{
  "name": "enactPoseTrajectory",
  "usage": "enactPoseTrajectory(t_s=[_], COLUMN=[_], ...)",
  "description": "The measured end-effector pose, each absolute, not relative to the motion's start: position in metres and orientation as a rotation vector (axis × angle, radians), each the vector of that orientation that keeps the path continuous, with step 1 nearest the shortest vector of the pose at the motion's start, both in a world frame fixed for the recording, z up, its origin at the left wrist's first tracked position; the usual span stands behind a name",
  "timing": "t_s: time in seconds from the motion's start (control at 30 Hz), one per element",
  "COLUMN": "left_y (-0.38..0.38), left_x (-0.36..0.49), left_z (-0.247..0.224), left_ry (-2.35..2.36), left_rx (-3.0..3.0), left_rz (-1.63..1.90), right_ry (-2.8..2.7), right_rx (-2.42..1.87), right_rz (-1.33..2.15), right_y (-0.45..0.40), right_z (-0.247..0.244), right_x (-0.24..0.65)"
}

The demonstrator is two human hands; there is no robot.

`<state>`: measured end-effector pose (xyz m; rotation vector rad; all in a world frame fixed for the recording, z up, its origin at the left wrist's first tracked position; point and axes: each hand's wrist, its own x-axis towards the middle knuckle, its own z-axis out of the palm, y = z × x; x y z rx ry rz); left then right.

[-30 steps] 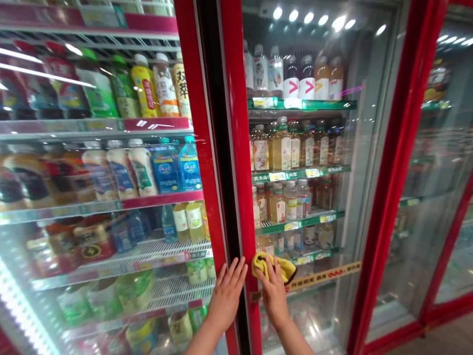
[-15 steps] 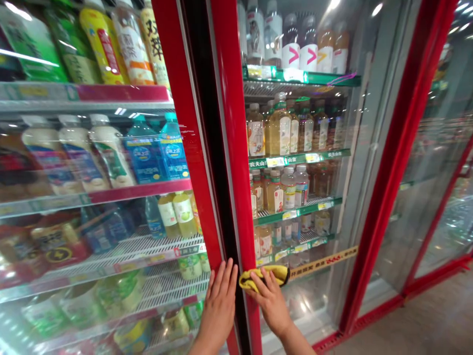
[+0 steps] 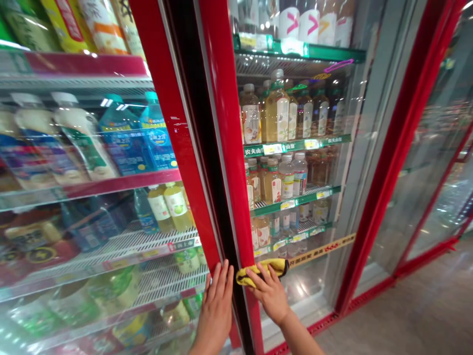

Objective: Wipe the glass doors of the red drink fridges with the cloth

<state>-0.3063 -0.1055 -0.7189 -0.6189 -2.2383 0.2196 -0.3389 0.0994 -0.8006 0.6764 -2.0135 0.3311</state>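
Note:
A folded yellow cloth with a dark edge (image 3: 279, 266) lies under my right hand (image 3: 269, 292), whose fingers press it against the red door frame (image 3: 223, 113) and the glass beside it. My left hand (image 3: 217, 301) rests with fingers stretched upward on the lower part of the neighbouring red frame (image 3: 162, 93), beside the black gap (image 3: 210, 143) between the two doors. It holds nothing. A tan printed strip (image 3: 321, 249) runs across the right door's glass from the cloth.
Behind the left glass stand shelves of bottles (image 3: 86, 130) and packs. Green-edged shelves (image 3: 301, 145) with drinks show through the right door. Another red frame (image 3: 391, 148) rises further right, above grey floor (image 3: 417, 315).
The view has shifted and tilted a little, so shelves and frames sit further left and higher. Both hands and the cloth keep almost the same places on the doors.

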Motion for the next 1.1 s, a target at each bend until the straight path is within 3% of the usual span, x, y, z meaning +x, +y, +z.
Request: enactPoseTrajectory(t_s=[0.27,0.43,0.5,0.63,0.73,0.87,0.97,1.1], left_y=[-0.093,-0.077,-0.071,-0.060,-0.052,-0.042,-0.033,-0.016], left_x=[-0.318,-0.321,-0.323,-0.333,-0.341,-0.347,-0.350,-0.357], left_z=[-0.709,-0.697,-0.694,-0.694,-0.697,-0.701,-0.703,-0.704], left_ry=[-2.213,-2.157,-2.147,-2.156,-2.157,-2.138,-2.130,-2.126], left_rx=[-0.668,-0.762,-0.818,-0.937,-0.998,-1.069,-1.107,-1.173], left_rz=[0.107,0.080,0.071,0.040,0.005,0.001,0.006,0.000], right_ry=[-2.004,-1.852,-1.898,-1.961,-1.864,-1.652,-1.663,-1.711], right_rx=[0.449,-0.127,-0.137,0.083,-0.114,-0.491,-0.528,-0.404], right_rz=[0.512,0.816,0.882,0.891,0.925,1.077,1.193,1.191], right_y=[0.114,0.099,0.087,0.096,0.136,0.149,0.119,0.120], right_z=[-0.732,-0.802,-0.823,-0.800,-0.783,-0.814,-0.834,-0.808], right_x=[-0.363,-0.360,-0.354,-0.362,-0.380,-0.379,-0.369,-0.375])
